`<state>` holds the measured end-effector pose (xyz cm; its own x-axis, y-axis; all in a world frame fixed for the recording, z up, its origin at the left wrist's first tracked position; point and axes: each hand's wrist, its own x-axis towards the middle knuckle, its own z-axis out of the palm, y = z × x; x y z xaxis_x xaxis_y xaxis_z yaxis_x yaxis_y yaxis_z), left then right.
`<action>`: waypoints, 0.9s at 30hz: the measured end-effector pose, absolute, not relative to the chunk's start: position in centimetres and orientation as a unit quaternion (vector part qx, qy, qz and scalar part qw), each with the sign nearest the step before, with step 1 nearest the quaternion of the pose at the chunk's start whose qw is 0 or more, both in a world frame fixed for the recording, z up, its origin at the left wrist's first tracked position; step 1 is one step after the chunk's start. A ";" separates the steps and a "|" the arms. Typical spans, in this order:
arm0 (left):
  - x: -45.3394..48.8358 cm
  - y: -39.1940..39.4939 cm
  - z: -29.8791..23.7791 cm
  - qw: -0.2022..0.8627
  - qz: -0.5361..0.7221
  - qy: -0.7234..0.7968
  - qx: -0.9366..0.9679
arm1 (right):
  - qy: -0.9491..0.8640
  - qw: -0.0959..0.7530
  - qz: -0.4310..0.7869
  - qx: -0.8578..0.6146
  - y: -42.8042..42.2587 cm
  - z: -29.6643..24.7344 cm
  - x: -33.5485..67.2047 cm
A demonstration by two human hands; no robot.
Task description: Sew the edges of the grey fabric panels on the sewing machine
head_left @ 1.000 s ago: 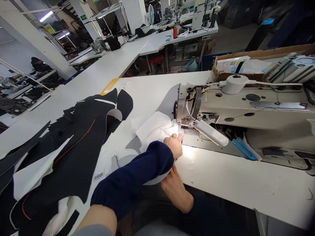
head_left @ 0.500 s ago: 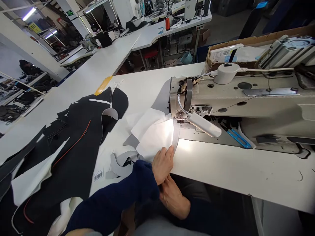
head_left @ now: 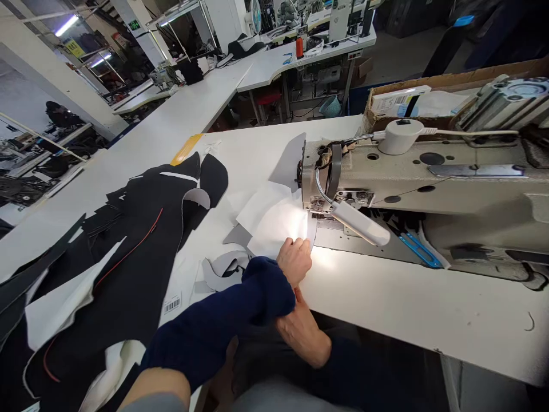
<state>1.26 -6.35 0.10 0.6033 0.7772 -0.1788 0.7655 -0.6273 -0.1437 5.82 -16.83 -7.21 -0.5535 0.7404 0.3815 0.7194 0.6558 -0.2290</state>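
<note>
A white fabric piece with a grey edge lies under the lit head of the sewing machine. My left hand grips its near edge, fingers curled together just in front of the needle area. Below it, close to the left wrist, is my right hand; the left hand and navy sleeve hide its fingers. A white lamp on a bendable neck shines onto the fabric. Grey curved scraps rest left of my left hand.
Black fabric pieces, one with a red line, are heaped on the left of the white table. A blue-handled tool lies under the machine arm. Behind the machine stands a cardboard box. A yellow strip lies at the back.
My left hand has moved forward and slightly right with the fabric, nearer the needle area. Less of the grey edge shows. My right hand remains low, near the left wrist.
</note>
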 end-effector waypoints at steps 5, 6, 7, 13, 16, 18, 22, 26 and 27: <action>1.4 -4.4 -0.5 0.051 0.112 -0.418 -0.900 | -0.884 0.232 0.000 -0.406 -15.3 -7.7 6.1; 1.4 -4.0 -0.6 0.053 0.112 -0.418 -0.900 | -0.887 0.228 -0.002 -0.401 -15.0 -7.6 6.2; 1.5 -3.6 -0.6 0.054 0.112 -0.418 -0.900 | -0.891 0.223 -0.003 -0.396 -14.7 -7.3 6.3; 2.3 -1.1 -0.4 0.034 0.103 -0.421 -0.900 | -0.897 0.184 0.033 -0.400 -13.6 -6.6 5.6; 2.0 -1.1 0.1 0.033 0.088 -0.426 -0.900 | -0.901 0.182 0.043 -0.390 -13.2 -6.6 5.1; 1.2 -2.2 0.6 0.051 0.063 -0.438 -0.895 | -0.897 0.206 0.030 -0.390 -13.0 -6.7 5.1; -0.7 -4.9 0.8 0.059 0.065 -0.483 -0.871 | -0.879 0.268 -0.009 -0.395 -13.2 -6.8 5.4; -1.5 -5.1 0.0 0.038 0.116 -0.437 -0.891 | -0.874 0.270 -0.027 -0.403 -13.7 -7.0 5.5; -1.5 -4.8 -0.1 0.038 0.123 -0.424 -0.896 | -0.875 0.264 -0.027 -0.406 -13.8 -7.1 5.5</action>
